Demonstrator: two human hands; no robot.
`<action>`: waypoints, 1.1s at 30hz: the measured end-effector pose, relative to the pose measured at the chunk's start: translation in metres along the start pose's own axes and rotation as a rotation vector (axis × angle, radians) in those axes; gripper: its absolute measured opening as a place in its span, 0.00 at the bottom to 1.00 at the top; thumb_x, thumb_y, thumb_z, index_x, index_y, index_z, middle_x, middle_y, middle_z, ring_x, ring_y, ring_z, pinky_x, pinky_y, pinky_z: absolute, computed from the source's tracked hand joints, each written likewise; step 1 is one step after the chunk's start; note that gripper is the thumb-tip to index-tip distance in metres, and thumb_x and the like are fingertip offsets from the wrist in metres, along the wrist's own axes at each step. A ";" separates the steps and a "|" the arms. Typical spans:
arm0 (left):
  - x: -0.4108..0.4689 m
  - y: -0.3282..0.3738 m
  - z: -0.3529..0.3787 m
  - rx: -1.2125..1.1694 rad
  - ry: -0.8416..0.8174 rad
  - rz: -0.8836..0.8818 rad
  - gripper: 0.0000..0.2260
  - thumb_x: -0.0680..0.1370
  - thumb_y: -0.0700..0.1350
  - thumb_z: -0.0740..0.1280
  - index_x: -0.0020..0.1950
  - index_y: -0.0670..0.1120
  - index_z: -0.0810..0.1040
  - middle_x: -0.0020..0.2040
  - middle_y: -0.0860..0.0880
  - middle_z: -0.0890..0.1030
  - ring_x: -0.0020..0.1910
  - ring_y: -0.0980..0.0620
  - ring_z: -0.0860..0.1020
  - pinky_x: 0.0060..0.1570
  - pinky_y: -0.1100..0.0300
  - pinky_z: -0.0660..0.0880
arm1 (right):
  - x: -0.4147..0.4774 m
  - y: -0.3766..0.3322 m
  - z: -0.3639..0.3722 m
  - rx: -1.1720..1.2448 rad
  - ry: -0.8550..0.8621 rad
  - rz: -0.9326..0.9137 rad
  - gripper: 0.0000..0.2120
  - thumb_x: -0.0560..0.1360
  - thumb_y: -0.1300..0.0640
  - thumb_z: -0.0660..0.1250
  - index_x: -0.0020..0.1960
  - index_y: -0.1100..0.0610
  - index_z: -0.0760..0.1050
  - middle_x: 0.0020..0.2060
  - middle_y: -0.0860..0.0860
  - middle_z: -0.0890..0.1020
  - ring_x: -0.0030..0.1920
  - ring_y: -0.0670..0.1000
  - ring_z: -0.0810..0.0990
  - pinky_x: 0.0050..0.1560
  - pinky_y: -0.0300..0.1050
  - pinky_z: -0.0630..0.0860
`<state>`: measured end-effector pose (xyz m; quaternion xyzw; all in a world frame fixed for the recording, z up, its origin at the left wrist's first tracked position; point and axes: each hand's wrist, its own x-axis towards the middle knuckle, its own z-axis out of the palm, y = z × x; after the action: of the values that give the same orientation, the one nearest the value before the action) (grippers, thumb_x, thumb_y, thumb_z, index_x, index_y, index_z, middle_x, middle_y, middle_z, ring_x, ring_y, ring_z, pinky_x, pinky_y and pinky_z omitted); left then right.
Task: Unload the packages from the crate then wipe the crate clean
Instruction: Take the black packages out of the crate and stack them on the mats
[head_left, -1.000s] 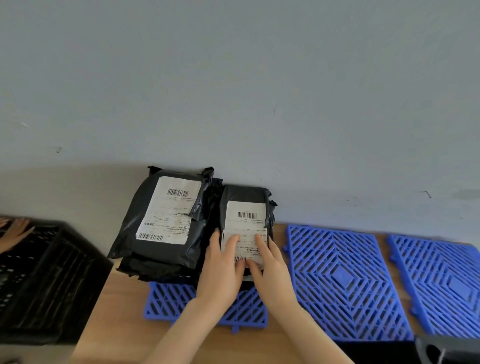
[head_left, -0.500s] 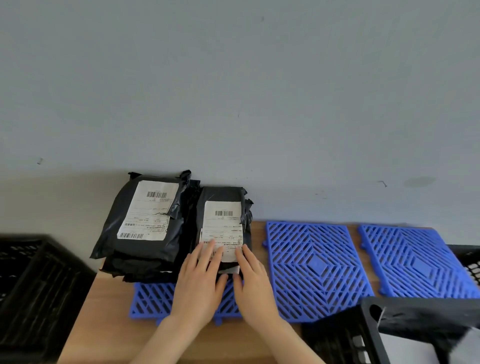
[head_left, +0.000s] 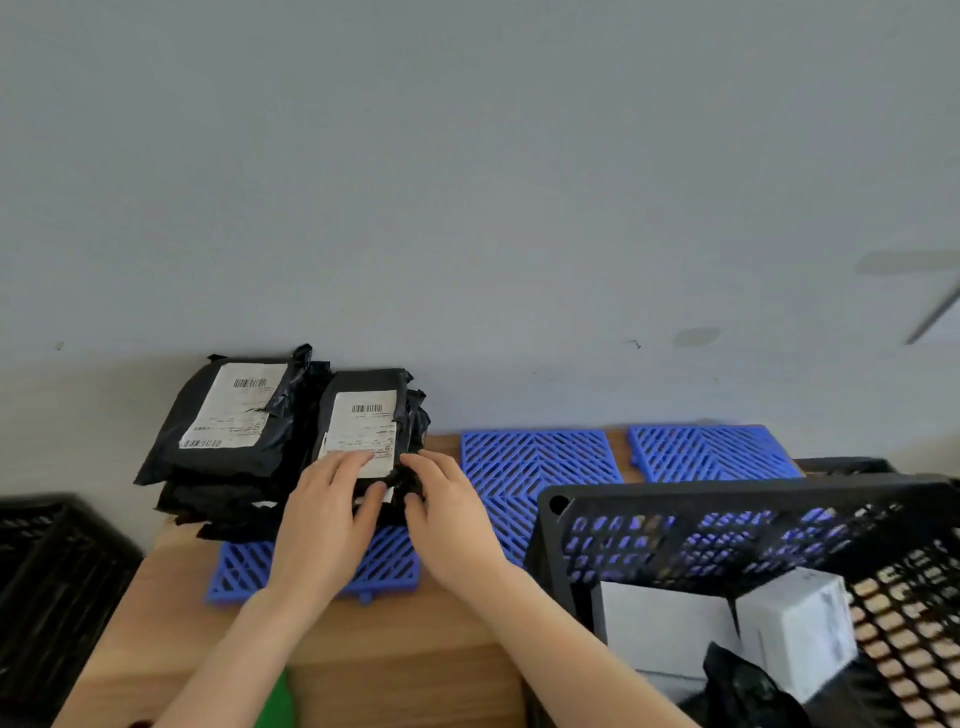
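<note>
Two stacks of black poly packages with white labels lean against the grey wall: a larger stack (head_left: 228, 431) and a smaller package (head_left: 366, 410) to its right. My left hand (head_left: 332, 514) rests with straight fingers on the smaller package's label. My right hand (head_left: 447, 514) touches that package's near right edge, fingers slightly bent. At the lower right stands the black perforated crate (head_left: 727, 499). Inside it lie a white box (head_left: 795, 623), a flat white parcel (head_left: 665, 623) and a black bag (head_left: 743, 686).
Blue grid mats (head_left: 535, 462) (head_left: 711, 452) lie on the wooden table (head_left: 389, 649), and another mat (head_left: 311, 571) sits under the packages. A second black crate (head_left: 52, 571) stands off the table's left edge. Something green (head_left: 275, 701) shows below my left forearm.
The view has swung right and down, bringing the loaded crate into sight. Both hands have slid back toward the smaller package's near edge. The other person's hand at the left crate is gone.
</note>
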<state>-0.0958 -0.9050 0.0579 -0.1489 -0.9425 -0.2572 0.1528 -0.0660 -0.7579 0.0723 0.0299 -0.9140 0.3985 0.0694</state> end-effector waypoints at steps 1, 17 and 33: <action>-0.007 0.016 -0.006 -0.020 0.027 -0.009 0.16 0.77 0.43 0.69 0.65 0.42 0.76 0.60 0.45 0.79 0.62 0.44 0.74 0.60 0.49 0.73 | -0.013 -0.001 -0.013 0.021 0.027 -0.026 0.21 0.80 0.60 0.58 0.72 0.54 0.66 0.70 0.47 0.67 0.70 0.47 0.65 0.70 0.40 0.64; -0.096 0.244 0.030 -0.185 -0.117 0.166 0.19 0.79 0.49 0.66 0.69 0.49 0.71 0.61 0.51 0.75 0.61 0.52 0.73 0.55 0.60 0.71 | -0.171 0.094 -0.198 -0.100 0.191 0.089 0.17 0.80 0.57 0.59 0.68 0.52 0.71 0.63 0.46 0.73 0.60 0.47 0.74 0.60 0.39 0.71; -0.149 0.295 0.072 0.086 -0.524 -0.099 0.25 0.79 0.61 0.61 0.73 0.54 0.62 0.63 0.51 0.70 0.60 0.49 0.73 0.51 0.55 0.74 | -0.211 0.163 -0.227 -0.144 -0.029 0.121 0.15 0.79 0.58 0.60 0.65 0.53 0.73 0.60 0.48 0.75 0.60 0.48 0.74 0.61 0.40 0.71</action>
<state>0.1304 -0.6547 0.0742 -0.1574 -0.9661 -0.1766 -0.1031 0.1484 -0.4804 0.0753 -0.0247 -0.9414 0.3346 0.0341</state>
